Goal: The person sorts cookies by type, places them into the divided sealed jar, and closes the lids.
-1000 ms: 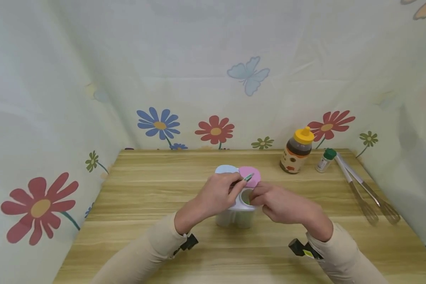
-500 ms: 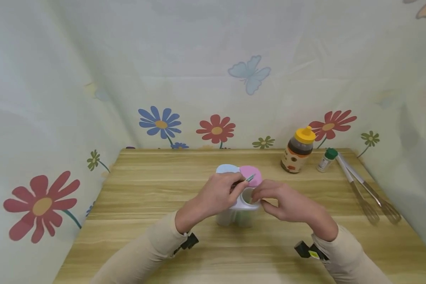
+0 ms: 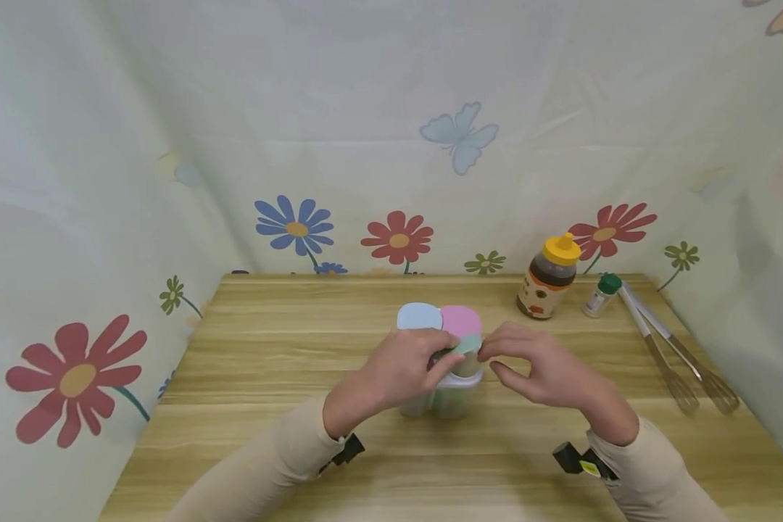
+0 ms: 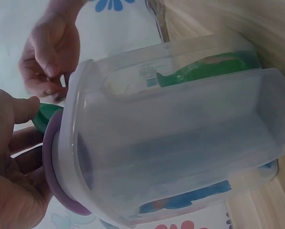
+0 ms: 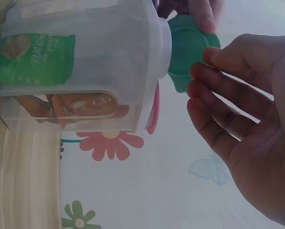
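A clear storage box with several compartments stands upright on the table. Its blue lid and pink lid lie flat at the back, and a purple lid shows in the left wrist view. My left hand pinches the green lid, which tilts over the front right opening. Under that opening lies a green packet; an orange-brown packet and a blue one sit in other compartments. My right hand is just right of the box, fingers loosely bent, holding nothing, fingertips close to the green lid.
At the back right stand a brown bottle with a yellow cap and a small shaker with a green cap. Two whisks lie along the table's right side. A flowered cloth encloses the table.
My right hand has drawn its fingers out of the round opening and moved right. The green lid, earlier held edge-on, now leans down over that opening in my left hand.
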Demonstrator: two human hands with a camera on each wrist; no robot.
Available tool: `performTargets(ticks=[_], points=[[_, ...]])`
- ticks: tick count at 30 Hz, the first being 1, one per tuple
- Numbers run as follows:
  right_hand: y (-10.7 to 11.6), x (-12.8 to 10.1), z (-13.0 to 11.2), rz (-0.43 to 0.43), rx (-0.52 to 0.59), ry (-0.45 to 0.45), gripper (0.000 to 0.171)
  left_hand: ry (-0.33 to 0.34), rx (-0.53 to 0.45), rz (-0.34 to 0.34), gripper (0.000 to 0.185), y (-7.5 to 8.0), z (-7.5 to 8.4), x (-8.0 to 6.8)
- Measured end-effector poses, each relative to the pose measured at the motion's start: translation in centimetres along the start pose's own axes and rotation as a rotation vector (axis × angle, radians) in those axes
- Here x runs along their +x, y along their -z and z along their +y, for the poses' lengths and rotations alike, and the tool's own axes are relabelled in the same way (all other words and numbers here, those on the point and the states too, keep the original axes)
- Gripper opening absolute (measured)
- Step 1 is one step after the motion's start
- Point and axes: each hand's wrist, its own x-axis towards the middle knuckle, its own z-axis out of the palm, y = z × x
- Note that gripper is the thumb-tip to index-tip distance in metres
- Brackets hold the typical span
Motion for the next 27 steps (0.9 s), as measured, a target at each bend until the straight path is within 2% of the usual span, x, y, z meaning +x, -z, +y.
performTargets(ticks=[3,9,15,21,27], points=[[0.4,0.0,0.0,0.022,-0.002,0.012,0.028,-0.044,0.054,0.014,0.028,-0.3,0.1,-0.2],[0.8,-0.2,0.2,0.043,-0.033,0.012,0.029,-0.051,0.167,-0.019,0.037,-0.6,0.8,-0.5],[0.8,-0.3,0.6,0.049,-0.074,-0.006,0.028,-0.115,0.342,0.025,0.040,-1.4,1.0,-1.0],[0.8,0.0,0.9,0.052,-0.071,-0.022,0.026,-0.115,0.405,0.053,0.039,-2.0,1.2,-1.4],[0.8,0.3,1.0,0.084,-0.085,-0.001,0.029,-0.144,0.469,0.038,0.038,-1.9,1.6,-1.3]])
